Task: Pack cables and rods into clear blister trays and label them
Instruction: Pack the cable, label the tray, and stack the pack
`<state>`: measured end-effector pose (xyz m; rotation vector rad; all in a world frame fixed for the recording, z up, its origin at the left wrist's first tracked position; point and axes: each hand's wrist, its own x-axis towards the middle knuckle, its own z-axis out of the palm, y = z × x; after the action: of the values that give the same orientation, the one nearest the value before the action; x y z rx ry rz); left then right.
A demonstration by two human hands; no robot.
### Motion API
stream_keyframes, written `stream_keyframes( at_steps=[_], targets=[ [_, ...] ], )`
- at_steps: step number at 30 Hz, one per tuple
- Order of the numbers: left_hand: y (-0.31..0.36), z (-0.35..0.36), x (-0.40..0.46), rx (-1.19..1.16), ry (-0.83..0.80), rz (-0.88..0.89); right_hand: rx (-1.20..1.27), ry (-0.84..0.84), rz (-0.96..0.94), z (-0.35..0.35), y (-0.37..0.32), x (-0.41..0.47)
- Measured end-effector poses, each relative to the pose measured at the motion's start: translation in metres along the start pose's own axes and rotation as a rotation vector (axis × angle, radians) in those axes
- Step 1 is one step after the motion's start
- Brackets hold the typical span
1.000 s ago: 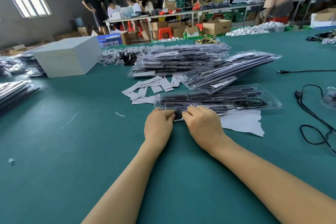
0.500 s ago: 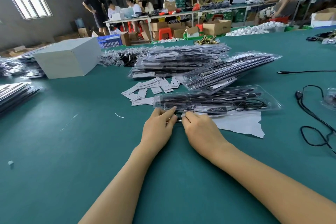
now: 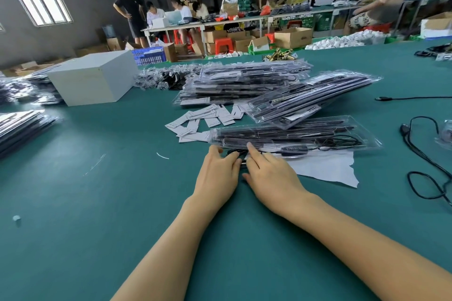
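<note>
No legible text anywhere. The small white paper labels (image 3: 205, 120) scattered on the green table (image 3: 97, 203) carry print too small to read. The white cards inside the clear plastic blister trays (image 3: 288, 134) are blurred. Marks on the brown cardboard boxes (image 3: 292, 37) and the blue plastic crate (image 3: 149, 56) behind are unreadable too.

A single head-worn camera is looking forward and down over the green bench (image 3: 97, 227), sitting close above the person's forearms. It is facing across the bench toward the white box (image 3: 93, 78) far left. Beyond that box, the workshop's back wall is receding.
</note>
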<state>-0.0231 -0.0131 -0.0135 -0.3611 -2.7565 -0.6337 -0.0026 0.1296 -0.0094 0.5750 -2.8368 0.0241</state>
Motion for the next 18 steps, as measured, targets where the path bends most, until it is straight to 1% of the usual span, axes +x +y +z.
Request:
stream_keyframes(
  at_steps=[6,8,9,11,13,15,16,17,18],
  targets=[
    [-0.006,-0.006,0.0,-0.074,-0.028,0.018,0.006,-0.089,0.034,-0.005,0.003,0.003],
    [-0.005,-0.009,-0.001,-0.092,-0.002,0.024,0.012,-0.089,0.038,-0.005,0.002,0.003],
    [-0.004,-0.01,-0.002,-0.086,0.035,0.018,0.018,-0.092,0.044,-0.006,0.001,0.003],
    [0.004,-0.016,-0.006,-0.028,0.163,-0.023,0.035,-0.098,0.056,-0.005,0.0,0.003],
    [0.01,-0.029,-0.007,0.026,0.353,-0.116,0.038,-0.099,0.058,-0.005,-0.001,0.004],
    [0.003,-0.042,-0.002,-0.023,0.536,-0.233,0.035,-0.101,0.053,-0.005,0.0,0.003],
    [-0.005,-0.049,0.003,-0.075,0.579,-0.295,0.034,-0.105,0.05,-0.006,0.0,0.003],
    [-0.017,-0.053,0.01,-0.111,0.581,-0.355,0.035,-0.107,0.047,-0.006,0.0,0.002],
    [-0.03,-0.055,0.018,-0.114,0.541,-0.402,0.036,-0.108,0.044,-0.006,0.001,0.002]
  ],
)
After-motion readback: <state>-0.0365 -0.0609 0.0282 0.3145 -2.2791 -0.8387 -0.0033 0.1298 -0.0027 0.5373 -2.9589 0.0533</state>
